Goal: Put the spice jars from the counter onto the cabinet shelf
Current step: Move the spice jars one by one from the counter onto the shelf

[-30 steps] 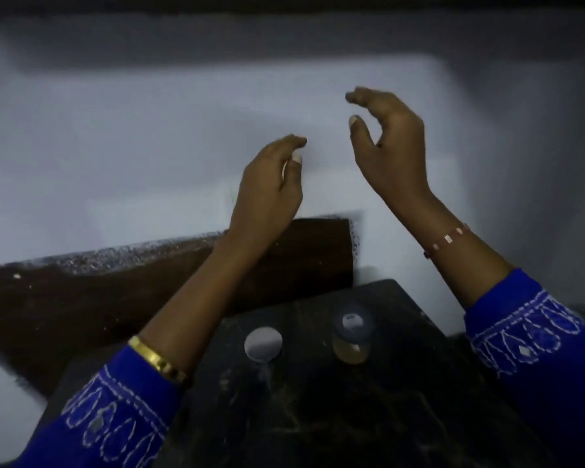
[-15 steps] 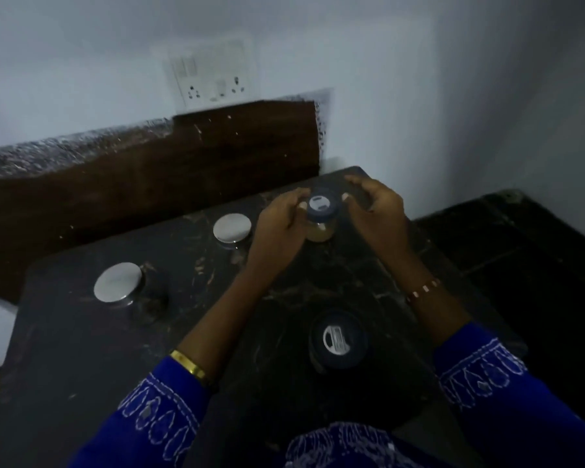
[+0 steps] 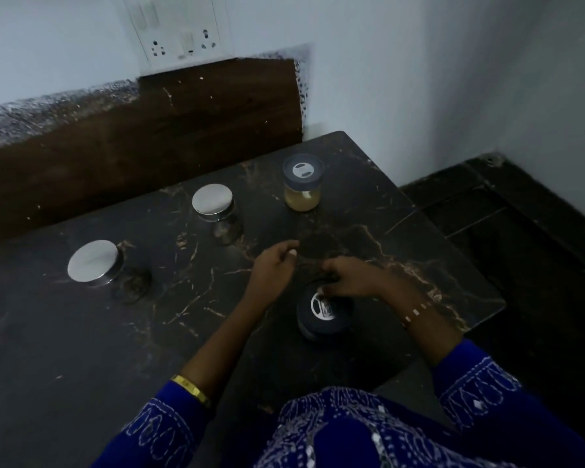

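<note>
Four spice jars stand on the dark marble counter [image 3: 196, 325]. A jar with yellowish contents and a dark lid [image 3: 303, 182] is at the far right. Two glass jars with steel lids sit in the middle [image 3: 213, 206] and at the left [image 3: 95, 263]. A jar with a black lid [image 3: 323, 314] stands nearest me. My right hand [image 3: 350, 276] rests on that jar, fingers curled over the far rim of its lid. My left hand [image 3: 274, 268] hovers just left of it, loosely curled and holding nothing. No cabinet shelf is in view.
A brown backsplash panel [image 3: 169, 126] and a white switch and socket plate [image 3: 176, 27] are on the wall behind the counter. The counter's right edge drops to a dark floor [image 3: 507, 238] beside a white wall.
Both hands have left the yellowish jar at the back, which stays on the counter, and pulled back to the near black-lidded jar. The view has tilted further down.
</note>
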The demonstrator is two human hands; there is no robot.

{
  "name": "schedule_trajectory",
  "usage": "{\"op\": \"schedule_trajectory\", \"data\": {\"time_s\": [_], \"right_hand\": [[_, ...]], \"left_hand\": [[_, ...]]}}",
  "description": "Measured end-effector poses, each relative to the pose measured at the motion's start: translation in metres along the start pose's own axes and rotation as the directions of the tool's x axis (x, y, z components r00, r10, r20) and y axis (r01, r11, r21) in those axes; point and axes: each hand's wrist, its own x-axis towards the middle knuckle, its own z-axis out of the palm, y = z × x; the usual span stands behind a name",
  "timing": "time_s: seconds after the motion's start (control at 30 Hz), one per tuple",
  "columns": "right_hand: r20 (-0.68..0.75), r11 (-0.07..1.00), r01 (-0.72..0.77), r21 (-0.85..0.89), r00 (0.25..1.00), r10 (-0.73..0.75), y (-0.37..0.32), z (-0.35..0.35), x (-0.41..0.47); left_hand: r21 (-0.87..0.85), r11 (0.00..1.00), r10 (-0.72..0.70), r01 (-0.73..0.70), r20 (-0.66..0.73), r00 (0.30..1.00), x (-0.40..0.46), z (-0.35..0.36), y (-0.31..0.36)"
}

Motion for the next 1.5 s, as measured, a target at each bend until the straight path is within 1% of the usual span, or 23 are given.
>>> {"op": "schedule_trajectory", "data": {"time_s": [0.1, 0.27, 0.4, 0.5, 0.57, 0.73, 0.8, 0.87, 0.9, 1.0, 1.03, 1.07, 1.13, 1.2, 1.27, 1.3, 1.33, 1.37, 1.43, 1.5], "right_hand": [[-0.094, 0.995, -0.040, -0.087, 0.995, 0.032, 0.005, 0.007, 0.007], [-0.200, 0.994, -0.046, -0.095, 0.979, 0.026, 0.009, 0.009, 0.012], [-0.301, 0.999, -0.047, -0.022, 0.953, 0.038, 0.006, 0.003, 0.015], [-0.393, 0.998, -0.049, 0.038, 0.918, 0.060, 0.004, -0.007, 0.021], [-0.411, 0.997, -0.056, 0.054, 0.909, 0.073, 0.002, -0.010, 0.026], [-0.460, 0.990, -0.073, 0.117, 0.880, 0.120, 0.004, -0.007, 0.034], [-0.492, 0.979, -0.066, 0.194, 0.857, 0.155, 0.005, -0.005, 0.034], [-0.491, 0.954, -0.052, 0.295, 0.848, 0.198, 0.005, -0.002, 0.032], [-0.463, 0.948, -0.051, 0.316, 0.863, 0.201, 0.006, 0.000, 0.031], [-0.275, 0.962, -0.087, 0.257, 0.948, 0.159, 0.007, 0.008, 0.026], [-0.235, 0.970, -0.092, 0.223, 0.961, 0.146, 0.008, 0.012, 0.024], [-0.227, 0.976, -0.092, 0.196, 0.964, 0.137, 0.008, 0.015, 0.024], [-0.275, 0.979, -0.072, 0.189, 0.953, 0.123, 0.008, 0.020, 0.024], [-0.313, 0.976, -0.033, 0.217, 0.944, 0.101, 0.009, 0.020, 0.025], [-0.322, 0.954, 0.011, 0.298, 0.942, 0.090, 0.013, 0.016, 0.027], [-0.329, 0.921, 0.041, 0.387, 0.939, 0.097, 0.013, 0.012, 0.025], [-0.340, 0.859, 0.081, 0.505, 0.934, 0.113, 0.013, 0.008, 0.022], [-0.350, 0.769, 0.133, 0.625, 0.928, 0.124, 0.012, 0.003, 0.018], [-0.334, 0.539, 0.222, 0.812, 0.935, 0.119, 0.010, -0.007, 0.014], [-0.316, 0.265, 0.287, 0.920, 0.946, 0.072, 0.006, -0.012, 0.016]], "left_hand": [[-0.008, 0.999, -0.039, 0.039, 0.034, 0.999, -0.001, 0.005, -0.006], [-0.057, 0.995, -0.076, 0.082, 0.093, 0.993, -0.005, 0.011, -0.014], [-0.125, 0.986, -0.092, 0.106, 0.114, 0.989, -0.006, 0.013, -0.016], [-0.172, 0.975, -0.125, 0.138, 0.088, 0.988, -0.003, 0.013, -0.017], [-0.202, 0.967, -0.148, 0.158, 0.063, 0.987, -0.001, 0.012, -0.017], [-0.289, 0.931, -0.220, 0.225, 0.051, 0.974, 0.004, 0.012, -0.020], [-0.322, 0.914, -0.246, 0.248, 0.049, 0.968, 0.004, 0.012, -0.022], [-0.342, 0.902, -0.264, 0.264, 0.046, 0.963, 0.003, 0.012, -0.024], [-0.355, 0.894, -0.276, 0.272, 0.042, 0.960, 0.003, 0.013, -0.025], [-0.424, 0.854, -0.318, 0.301, 0.033, 0.948, 0.002, 0.014, -0.028], [-0.455, 0.833, -0.332, 0.313, 0.040, 0.942, 0.001, 0.014, -0.028], [-0.484, 0.812, -0.348, 0.326, 0.047, 0.936, 0.001, 0.016, -0.030], [-0.518, 0.787, -0.360, 0.336, 0.057, 0.931, 0.003, 0.017, -0.033], [-0.544, 0.767, -0.366, 0.339, 0.062, 0.928, 0.002, 0.017, -0.033], [-0.577, 0.744, -0.374, 0.338, 0.060, 0.926, 0.000, 0.011, -0.030], [-0.582, 0.745, -0.368, 0.325, 0.047, 0.929, -0.001, 0.007, -0.030], [-0.580, 0.754, -0.360, 0.309, 0.030, 0.933, 0.000, 0.003, -0.031], [-0.575, 0.762, -0.350, 0.297, 0.019, 0.936, 0.000, -0.002, -0.032], [-0.607, 0.737, -0.347, 0.297, 0.037, 0.937, 0.001, -0.014, -0.029], [-0.646, 0.704, -0.310, 0.295, 0.093, 0.946, -0.001, -0.022, -0.021]]}}
